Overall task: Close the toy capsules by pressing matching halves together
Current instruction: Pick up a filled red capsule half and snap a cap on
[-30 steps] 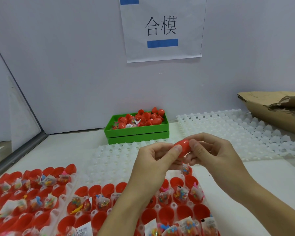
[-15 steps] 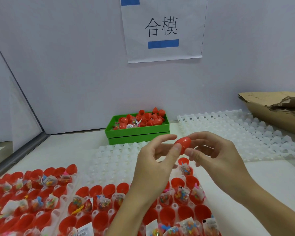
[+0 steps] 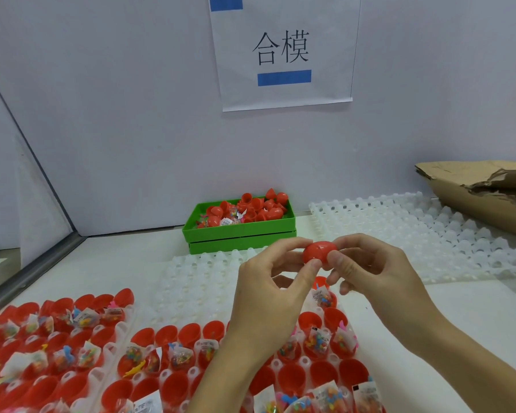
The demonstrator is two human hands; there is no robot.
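Observation:
A closed red toy capsule [image 3: 318, 251] is held in the air above the table between both hands. My left hand [image 3: 268, 290] pinches its left end with thumb and forefinger. My right hand [image 3: 370, 269] pinches its right end the same way. Below the hands, white trays [image 3: 122, 332] hold several open red capsule halves [image 3: 322, 372], many with small bagged toys [image 3: 318, 338] inside.
A green bin [image 3: 239, 231] with several red capsules and halves stands at the back against the wall. Empty translucent white trays [image 3: 414, 234] lie behind and to the right. Torn cardboard [image 3: 483, 189] sits at the far right. A paper sign [image 3: 283, 49] hangs on the wall.
The capsule and both hands have risen slightly. The fingers have shifted from pressing the halves together to pinching the closed capsule by its two ends.

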